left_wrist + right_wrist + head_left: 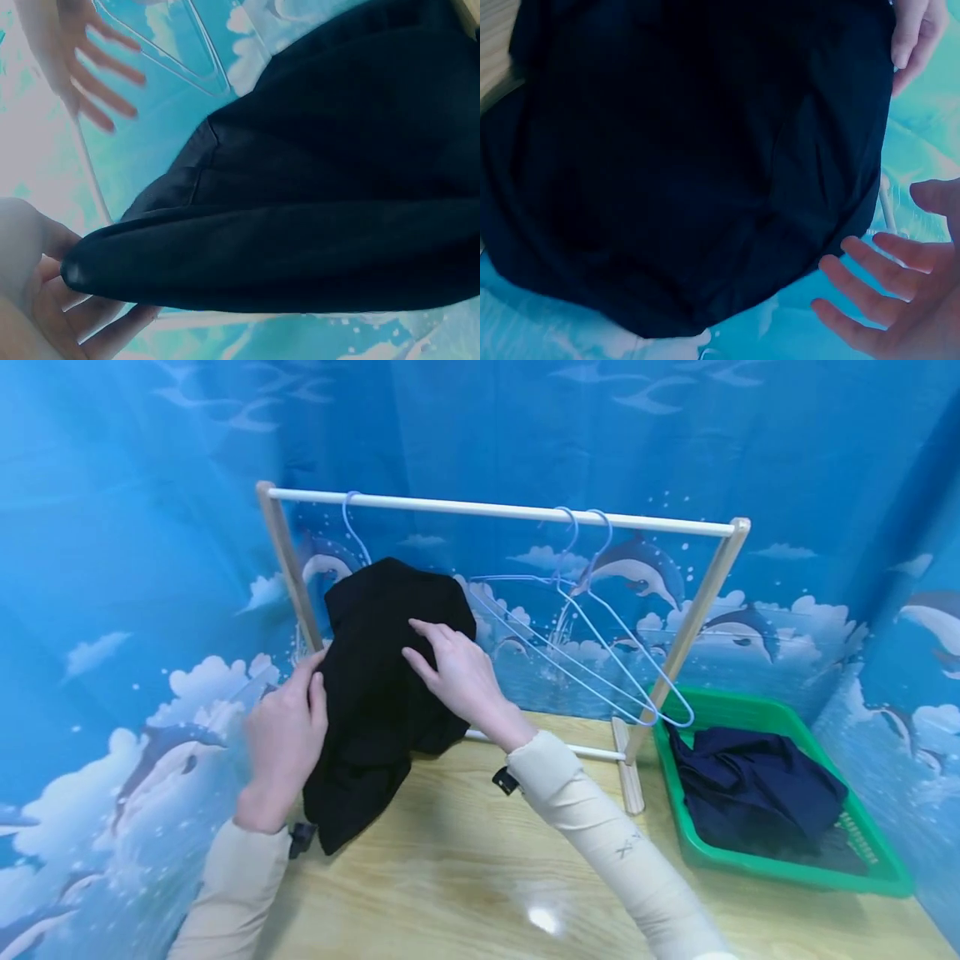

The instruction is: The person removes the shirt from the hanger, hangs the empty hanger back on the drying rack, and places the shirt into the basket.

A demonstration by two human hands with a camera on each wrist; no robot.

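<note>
A black garment (390, 668) hangs in loose folds at the left end of the rack, below a hanger (354, 527) hooked over the rail. Most of that hanger is hidden by the cloth. At the garment's left edge my left hand (288, 735) holds the fabric; in the left wrist view, thumb and fingers of the left hand (64, 300) lie around a folded edge. My right hand (461, 672) is in front of the cloth with its fingers spread. The right wrist view has that right hand (900, 292) beside the garment, holding nothing.
Bare lilac hangers (600, 635) hang toward the right of the white rail (480, 508). A green basket (795, 872) with dark navy cloth (757, 785) stands right of the rack on the wooden table (450, 868). A blue dolphin-print curtain (480, 427) surrounds the table.
</note>
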